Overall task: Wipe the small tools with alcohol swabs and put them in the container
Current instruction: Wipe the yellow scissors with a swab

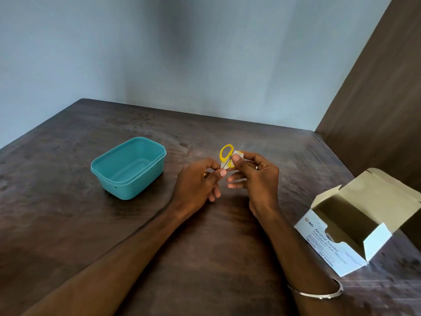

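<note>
- Scissors (226, 155) with yellow handles are held above the table (68, 213), between the two hands, handle loops pointing away from the person.
- Left hand (197, 181) pinches the blade end of the scissors between thumb and forefinger; its other fingers curl loosely below.
- Right hand (255, 176) pinches a white swab (237, 154) against the scissors near the handles, thumb on the near side; how far the swab wraps round the metal cannot be made out.
- Container (109, 166), teal and lidless, stands on the table to the left of the hands, well apart from them.
- Box (328, 252) of alcohol swabs sits at the right edge of the table with its flaps open.
- Bangle (319, 294) circles the right wrist; a ring (256, 167) shows on the right hand.
</note>
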